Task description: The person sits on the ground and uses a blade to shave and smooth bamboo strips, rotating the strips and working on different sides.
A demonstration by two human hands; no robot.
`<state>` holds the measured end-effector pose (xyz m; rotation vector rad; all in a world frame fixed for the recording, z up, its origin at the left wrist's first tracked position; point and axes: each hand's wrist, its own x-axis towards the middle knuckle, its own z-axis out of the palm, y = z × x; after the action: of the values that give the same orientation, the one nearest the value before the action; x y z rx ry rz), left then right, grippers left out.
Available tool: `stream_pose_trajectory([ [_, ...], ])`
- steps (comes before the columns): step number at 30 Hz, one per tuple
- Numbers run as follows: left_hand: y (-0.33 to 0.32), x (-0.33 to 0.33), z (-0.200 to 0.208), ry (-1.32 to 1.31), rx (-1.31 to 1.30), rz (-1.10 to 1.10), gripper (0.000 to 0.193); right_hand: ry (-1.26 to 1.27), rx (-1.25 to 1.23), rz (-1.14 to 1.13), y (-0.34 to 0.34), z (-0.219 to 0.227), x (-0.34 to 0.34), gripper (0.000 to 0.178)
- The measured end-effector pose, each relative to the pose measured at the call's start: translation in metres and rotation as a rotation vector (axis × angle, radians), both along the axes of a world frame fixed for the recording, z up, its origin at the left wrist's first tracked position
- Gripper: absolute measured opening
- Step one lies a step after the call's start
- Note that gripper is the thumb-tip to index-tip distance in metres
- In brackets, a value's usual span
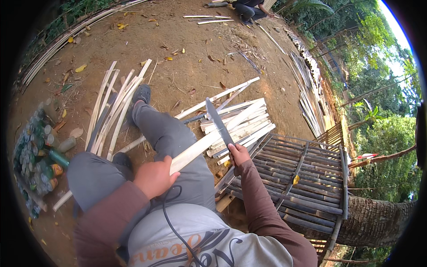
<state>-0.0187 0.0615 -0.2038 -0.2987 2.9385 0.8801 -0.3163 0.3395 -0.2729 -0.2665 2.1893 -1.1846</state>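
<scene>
My left hand point(154, 177) is closed round the near end of a pale split-bamboo strip point(201, 146), which slants away from me across my right thigh. In my right hand point(239, 155) is a machete point(217, 119), its dark blade pointing up and away. The blade crosses over the strip, and whether they touch I cannot tell. The machete's handle is hidden inside my fingers. Just past the strip lies a pile of cut pale strips point(255, 125) on the ground.
Long strips point(116, 107) lie beside my left foot. Glass bottles point(42, 151) crowd the far left. A slatted bamboo platform point(302, 178) stands close on my right, before a tree trunk point(378, 220). Another person point(249, 10) crouches at the far edge of the dirt yard.
</scene>
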Motion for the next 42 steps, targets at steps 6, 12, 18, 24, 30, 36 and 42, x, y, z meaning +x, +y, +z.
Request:
stream_pose_trajectory([
  [6,0.002,-0.002,-0.003,0.073,-0.043,-0.001,0.041,-0.023,-0.135,-0.371,0.001,-0.008,-0.034,0.044],
  [12,0.0,0.004,-0.003,0.033,-0.003,-0.02,0.042,-0.084,-0.223,-0.419,0.003,-0.027,-0.022,0.039],
  [18,-0.003,0.007,-0.003,0.109,0.025,0.005,0.044,-0.115,-0.486,-0.556,0.01,-0.052,-0.009,0.044],
  [24,-0.003,0.004,0.001,0.065,0.092,0.01,0.044,-0.372,-0.45,-0.976,0.059,-0.128,-0.003,0.047],
  [30,0.0,0.001,-0.004,0.096,0.077,-0.02,0.044,-0.605,0.363,-0.391,0.123,-0.204,0.042,0.042],
  [36,0.004,0.001,-0.001,0.036,0.037,0.015,0.046,-0.356,0.88,0.019,0.111,-0.201,0.059,0.043],
  [42,0.004,-0.006,-0.016,-0.041,0.033,0.073,0.047,0.199,0.8,0.084,0.087,-0.173,0.081,0.054],
])
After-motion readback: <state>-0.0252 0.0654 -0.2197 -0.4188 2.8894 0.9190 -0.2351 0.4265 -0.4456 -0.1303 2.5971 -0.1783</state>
